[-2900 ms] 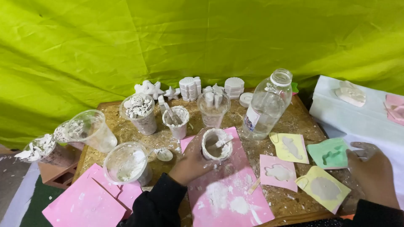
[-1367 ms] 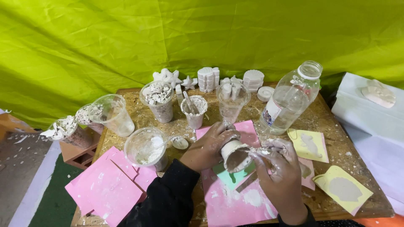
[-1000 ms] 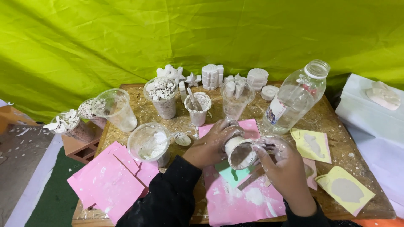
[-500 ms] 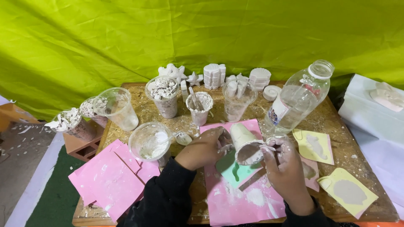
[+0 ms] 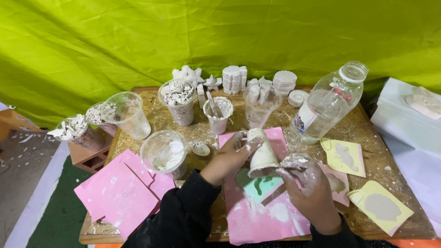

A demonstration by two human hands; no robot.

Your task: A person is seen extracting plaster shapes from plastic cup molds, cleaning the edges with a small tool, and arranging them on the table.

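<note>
Left hand (image 5: 228, 158) grips a white cup (image 5: 261, 154), tipped mouth-down over a green mould (image 5: 258, 186) on a pink sheet (image 5: 257, 216); right hand (image 5: 308, 183), plaster-smeared, touches the cup's rim; clear bottle (image 5: 327, 106) leans behind; wooden table (image 5: 390, 170) dusted white.

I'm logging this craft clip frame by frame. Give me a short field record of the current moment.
Left hand: grips a white plaster-coated cup, tipped mouth down
Right hand: at the cup's rim, smeared white
Below cup: green mould on pink sheet
Nearby: clear cup with spoon, plastic bottle, yellow moulds
Surface: wooden table
</note>
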